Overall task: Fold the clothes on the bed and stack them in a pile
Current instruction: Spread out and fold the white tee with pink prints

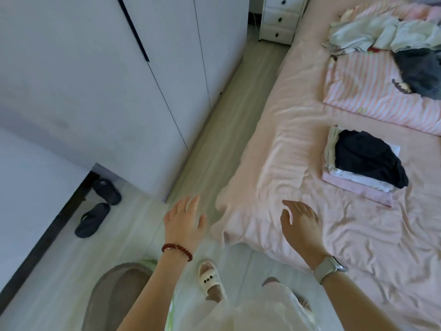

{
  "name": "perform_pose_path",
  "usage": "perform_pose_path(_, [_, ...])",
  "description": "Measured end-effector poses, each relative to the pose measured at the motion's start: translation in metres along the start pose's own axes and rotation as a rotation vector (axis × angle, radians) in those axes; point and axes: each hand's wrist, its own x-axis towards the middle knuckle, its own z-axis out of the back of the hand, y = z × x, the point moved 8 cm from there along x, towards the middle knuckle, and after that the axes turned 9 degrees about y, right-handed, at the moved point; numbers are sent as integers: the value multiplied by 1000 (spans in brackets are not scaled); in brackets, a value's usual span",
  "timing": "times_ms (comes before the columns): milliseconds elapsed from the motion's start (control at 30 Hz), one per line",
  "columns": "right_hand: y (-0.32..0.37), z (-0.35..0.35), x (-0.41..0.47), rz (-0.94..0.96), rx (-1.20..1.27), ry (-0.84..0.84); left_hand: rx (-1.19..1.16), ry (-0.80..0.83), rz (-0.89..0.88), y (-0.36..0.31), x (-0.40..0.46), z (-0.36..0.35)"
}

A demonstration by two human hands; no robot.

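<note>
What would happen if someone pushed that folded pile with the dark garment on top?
The folded pile would probably slump, being soft layers. The dark garment overhangs and may slide off. The wrinkled pink sheet might drag.

A pink bed [298, 163] is seen. A folded pile [362, 163] is laid on it. Loose clothes [381, 37] are heaped farther away.

A neat pile of folded clothes [358, 173] sits on the pink bed [274, 149], beyond and to the right of the right grip [301, 220]: a pink piece at the bottom, white and pale layers above, and a dark navy garment [368, 161] loosely folded on top. Much farther from both grips, a rumpled heap of unfolded clothes [386, 35], pale blue-white with a dark grey garment [420, 72] beside it, lies on a pink striped quilt [365, 91].
</note>
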Motion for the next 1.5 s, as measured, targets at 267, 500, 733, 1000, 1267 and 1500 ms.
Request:
perform_pose_path(267, [119, -12, 90, 15, -50, -13, 84, -11, -173, 21, 132, 85])
perform_pose_path(500, [155, 16, 224, -74, -41, -45, 118, 8, -291, -10, 271, 135])
perform_pose_path(733, [175, 84, 358, -188, 6, -83, 137, 70, -403, -90, 426, 202])
perform_pose_path(1000, [133, 176, 466, -387, 88, -212, 217, 82, -660, -231, 568, 244])
perform_pose_path(1267, [64, 234, 539, -708, 259, -344, 303, 212, -1011, -402, 681, 228])
perform_pose_path(1500, [2, 264, 549, -940, 397, -473, 480, 357, -1278, -553, 708, 179])
